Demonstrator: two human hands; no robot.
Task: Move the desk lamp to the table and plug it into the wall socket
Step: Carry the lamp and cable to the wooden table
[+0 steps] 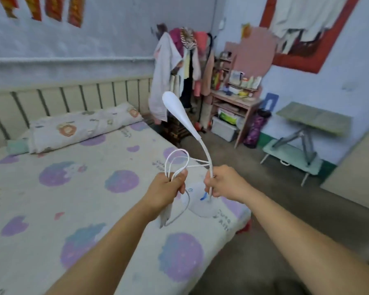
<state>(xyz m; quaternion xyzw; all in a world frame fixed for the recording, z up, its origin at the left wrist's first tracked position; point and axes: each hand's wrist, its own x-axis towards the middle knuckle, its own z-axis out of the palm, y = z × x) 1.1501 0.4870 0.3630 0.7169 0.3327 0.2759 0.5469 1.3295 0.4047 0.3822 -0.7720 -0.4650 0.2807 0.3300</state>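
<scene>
A white plastic desk lamp [180, 112] with a teardrop head, thin bendable neck and round base is held above the corner of a bed [51, 188]. The right hand [226, 184] grips the neck; the left hand [168, 186] clutches its looped white cord [176, 161]. The grey folding table [313, 117] across the room waits; carrying and plugging in remain.

Both my bare forearms reach forward from the lower edge, side by side. My left hand [168, 187] is fisted around gathered loops of white cord [176, 161]; my right hand [224, 183] grips the lamp's thin neck [208, 158], knuckles up.
</scene>
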